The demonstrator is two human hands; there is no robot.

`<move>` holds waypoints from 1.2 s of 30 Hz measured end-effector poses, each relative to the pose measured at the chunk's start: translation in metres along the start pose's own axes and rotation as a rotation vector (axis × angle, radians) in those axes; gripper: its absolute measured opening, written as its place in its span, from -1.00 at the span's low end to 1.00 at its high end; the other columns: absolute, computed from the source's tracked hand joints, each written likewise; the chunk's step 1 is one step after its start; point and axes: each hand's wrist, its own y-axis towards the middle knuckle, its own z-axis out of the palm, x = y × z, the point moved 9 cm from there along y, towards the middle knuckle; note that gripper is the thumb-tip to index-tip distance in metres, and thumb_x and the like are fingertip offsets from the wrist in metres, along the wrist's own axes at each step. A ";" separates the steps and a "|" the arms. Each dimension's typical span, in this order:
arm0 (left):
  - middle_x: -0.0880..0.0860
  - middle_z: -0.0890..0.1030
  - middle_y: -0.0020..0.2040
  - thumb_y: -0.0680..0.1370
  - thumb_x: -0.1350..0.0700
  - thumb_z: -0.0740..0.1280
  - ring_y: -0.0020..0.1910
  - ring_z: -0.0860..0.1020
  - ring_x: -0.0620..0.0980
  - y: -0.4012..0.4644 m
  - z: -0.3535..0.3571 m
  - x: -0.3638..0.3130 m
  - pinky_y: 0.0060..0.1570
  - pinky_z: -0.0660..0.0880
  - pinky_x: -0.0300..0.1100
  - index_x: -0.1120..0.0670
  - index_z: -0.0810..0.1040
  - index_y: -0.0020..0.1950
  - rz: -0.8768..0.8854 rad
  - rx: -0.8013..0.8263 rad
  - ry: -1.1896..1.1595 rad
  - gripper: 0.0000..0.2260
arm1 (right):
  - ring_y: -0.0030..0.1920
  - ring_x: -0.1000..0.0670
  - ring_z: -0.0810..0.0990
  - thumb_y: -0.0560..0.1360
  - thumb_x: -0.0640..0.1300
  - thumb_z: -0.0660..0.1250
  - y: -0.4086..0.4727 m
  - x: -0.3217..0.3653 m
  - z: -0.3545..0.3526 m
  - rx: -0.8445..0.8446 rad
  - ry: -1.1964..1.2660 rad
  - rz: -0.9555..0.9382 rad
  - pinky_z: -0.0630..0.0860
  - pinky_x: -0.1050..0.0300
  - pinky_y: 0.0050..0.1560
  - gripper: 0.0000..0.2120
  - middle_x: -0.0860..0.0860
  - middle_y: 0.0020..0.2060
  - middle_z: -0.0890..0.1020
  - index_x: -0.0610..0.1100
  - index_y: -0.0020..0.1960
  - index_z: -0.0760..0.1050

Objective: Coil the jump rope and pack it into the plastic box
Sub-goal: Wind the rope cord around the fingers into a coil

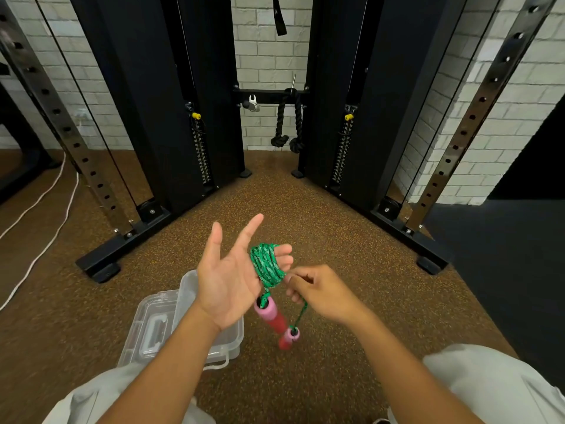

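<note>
Left hand (227, 281): palm up, spread wide; thumb and index finger extended and apart, gripping nothing. The outer fingers (282, 255) carry the load, wound round with many turns of rope.

Jump rope (267, 266): green braided cord, coiled in a tight bundle around the left hand's outer fingers, held above the floor. Two tails drop from the coil.

Handles: pink-and-red, two in number. First handle (269, 313) hangs just below the left palm's edge, tilted. Second handle (289, 338) dangles lower, on a short strand, blurred.

Right hand (319, 293): fingers curled inward, pinching the strand of cord just beside the coil; the strand runs down from this pinch to the second handle.

Plastic box (226, 341): clear, on the floor below the left forearm, partly hidden by it. Lid (149, 325) lies open to its left, with a moulded carry handle.

Floor (321, 228): brown speckled matting. Black gym rack (146, 102) stands beyond.
</note>
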 end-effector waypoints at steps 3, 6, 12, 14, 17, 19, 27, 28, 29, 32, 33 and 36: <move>0.37 0.52 0.38 0.54 -0.44 0.02 0.39 0.51 0.27 0.001 -0.008 -0.006 0.47 0.26 0.16 -0.19 0.20 0.61 0.074 -0.082 0.052 -0.33 | -0.25 0.09 0.66 0.67 -0.08 0.29 0.000 0.002 0.012 0.012 -0.113 -0.004 0.64 0.09 -0.06 -0.73 -0.07 -0.20 0.73 0.07 -0.18 0.61; 0.36 0.48 0.42 0.55 -0.43 0.05 0.40 0.50 0.28 0.002 -0.020 -0.016 0.52 0.19 0.16 -0.21 0.17 0.62 0.157 -0.181 0.022 -0.33 | -0.16 -0.11 0.72 0.67 -0.02 0.29 -0.002 0.004 0.023 0.044 -0.219 0.009 0.69 -0.07 -0.02 -0.72 -0.04 -0.19 0.74 0.13 -0.20 0.58; 0.34 0.38 0.48 0.57 -0.42 -0.03 0.40 0.52 0.18 0.004 -0.036 -0.026 0.52 0.19 0.12 -0.28 0.02 0.63 0.246 -0.284 0.154 -0.36 | -0.36 0.05 0.49 0.65 0.02 0.31 -0.004 0.016 0.038 0.139 -0.309 -0.018 0.51 -0.01 -0.30 -0.76 -0.06 -0.30 0.66 -0.06 -0.08 0.66; 0.32 0.41 0.47 0.56 -0.43 -0.03 0.39 0.53 0.14 0.006 -0.036 -0.023 0.47 0.24 0.08 -0.30 0.01 0.62 0.236 -0.277 0.233 -0.36 | -0.40 0.07 0.41 0.64 0.02 0.31 -0.006 0.021 0.040 0.164 -0.327 -0.031 0.39 0.16 -0.35 -0.74 0.01 -0.35 0.58 -0.10 -0.08 0.65; 0.29 0.48 0.40 0.55 -0.41 -0.05 0.36 0.55 0.12 0.012 -0.030 -0.016 0.36 0.35 0.01 -0.30 -0.02 0.62 0.210 -0.277 0.382 -0.37 | -0.44 0.11 0.38 0.64 -0.05 0.32 -0.007 0.032 0.030 0.139 -0.357 -0.060 0.31 0.37 -0.40 -0.75 0.07 -0.38 0.54 -0.15 -0.12 0.64; 0.31 0.51 0.35 0.62 -0.36 -0.09 0.32 0.56 0.15 0.017 -0.027 -0.011 0.36 0.38 0.02 -0.25 -0.02 0.61 0.191 -0.330 0.484 -0.44 | -0.45 0.12 0.39 0.62 -0.08 0.35 -0.008 0.041 0.021 0.111 -0.367 -0.089 0.33 0.39 -0.42 -0.76 0.06 -0.40 0.58 -0.12 -0.18 0.64; 0.32 0.53 0.31 0.68 -0.20 -0.17 0.31 0.54 0.24 0.023 -0.021 0.012 0.16 0.52 -0.05 -0.18 0.02 0.64 0.037 -0.345 0.583 -0.50 | -0.46 0.13 0.40 0.56 -0.15 0.39 -0.012 0.058 -0.003 0.037 -0.364 -0.149 0.40 0.44 -0.33 -0.78 -0.15 -0.36 0.64 -0.22 -0.23 0.61; 0.29 0.55 0.28 0.67 -0.26 -0.14 0.30 0.55 0.22 0.022 -0.021 0.012 0.25 0.50 0.02 -0.20 0.04 0.63 0.033 -0.340 0.604 -0.48 | -0.47 0.14 0.38 0.56 -0.16 0.39 -0.014 0.059 -0.004 0.032 -0.363 -0.152 0.39 0.48 -0.31 -0.78 -0.17 -0.37 0.64 -0.23 -0.24 0.61; 0.25 0.56 0.25 0.63 -0.36 -0.10 0.28 0.56 0.20 0.021 -0.022 0.013 0.33 0.46 0.10 -0.23 0.06 0.61 0.032 -0.333 0.622 -0.43 | -0.48 0.15 0.38 0.56 -0.18 0.39 -0.015 0.061 -0.005 0.027 -0.361 -0.151 0.36 0.55 -0.28 -0.78 -0.18 -0.37 0.63 -0.24 -0.24 0.61; -0.19 0.56 0.26 0.37 -0.58 -0.04 0.28 0.54 -0.25 0.021 -0.023 0.023 0.49 0.26 0.10 -0.34 0.05 0.58 0.012 -0.199 0.744 -0.20 | -0.44 0.31 0.52 0.58 -0.18 0.38 -0.015 0.059 -0.006 0.014 -0.349 -0.144 0.32 0.61 -0.18 -0.78 -0.12 -0.45 0.61 -0.22 -0.22 0.63; -0.45 0.47 0.21 0.36 -0.58 -0.06 0.21 0.44 -0.53 0.020 -0.021 0.026 0.51 0.15 0.03 -0.34 0.04 0.58 0.020 -0.151 0.790 -0.19 | -0.37 0.33 0.61 0.58 -0.16 0.38 -0.014 0.057 -0.007 0.009 -0.333 -0.145 0.40 0.55 -0.07 -0.79 0.00 -0.50 0.59 -0.16 -0.22 0.63; -0.60 0.12 0.38 0.42 -0.58 -0.13 0.39 0.07 -0.61 0.015 -0.020 0.033 0.57 -0.04 0.03 -0.42 0.04 0.57 -0.018 -0.076 0.838 -0.28 | -0.32 0.06 0.68 0.58 -0.08 0.39 -0.012 0.055 -0.013 -0.023 -0.311 -0.154 0.58 0.26 0.04 -0.79 0.07 -0.50 0.59 -0.06 -0.22 0.64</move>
